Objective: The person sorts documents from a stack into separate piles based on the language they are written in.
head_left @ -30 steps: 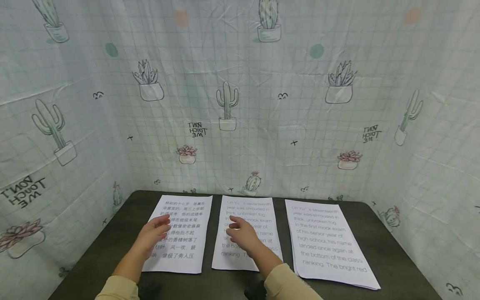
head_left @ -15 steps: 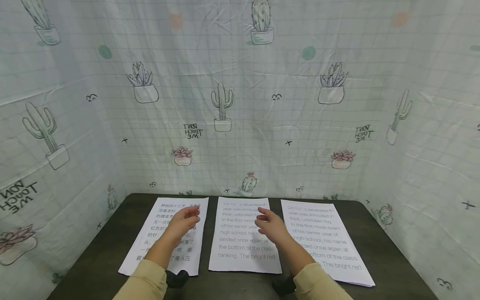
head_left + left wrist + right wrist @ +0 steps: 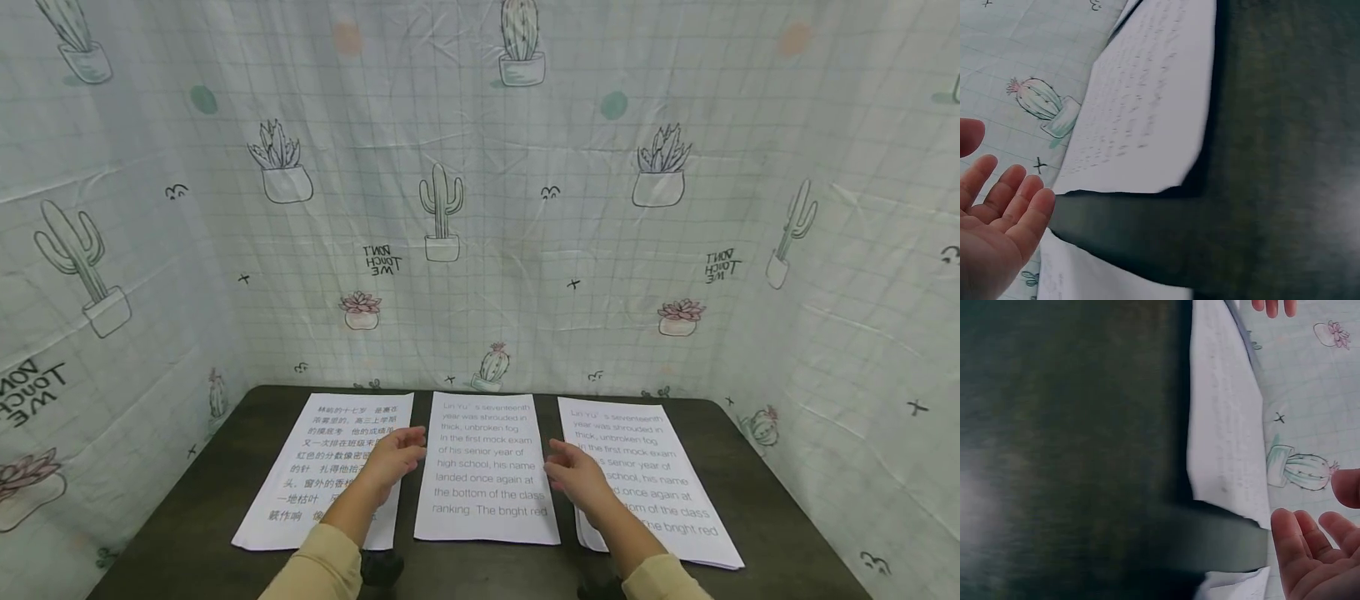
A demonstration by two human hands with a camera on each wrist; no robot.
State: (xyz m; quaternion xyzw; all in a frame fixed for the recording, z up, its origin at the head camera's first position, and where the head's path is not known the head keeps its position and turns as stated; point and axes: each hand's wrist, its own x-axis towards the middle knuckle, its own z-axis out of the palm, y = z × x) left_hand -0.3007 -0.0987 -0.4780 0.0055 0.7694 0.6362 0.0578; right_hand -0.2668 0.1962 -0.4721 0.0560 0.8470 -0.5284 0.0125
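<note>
Three sets of printed white paper lie side by side on a dark table. Between my hands is the middle sheet (image 3: 487, 467), with English text. My left hand (image 3: 392, 460) hovers over the right edge of the left sheet (image 3: 315, 467), which bears Chinese characters. Over the left edge of the right-hand paper stack (image 3: 656, 467), also in English, hangs my right hand (image 3: 583, 479). Both hands hold nothing, their fingers loosely bent and palms facing each other. In the wrist views the left palm (image 3: 1007, 225) and right fingers (image 3: 1316, 550) appear apart from the paper.
The dark table (image 3: 487, 571) meets a cactus-print curtain (image 3: 487, 208) at its back, and similar cloth hangs at both sides. Dark wrist devices (image 3: 382, 568) sit below the sleeves. The right stack shows several layered edges.
Both hands have moved to the right, from above the left and middle sheets to either side of the middle sheet. The view has shifted slightly; the papers stay in place on the table.
</note>
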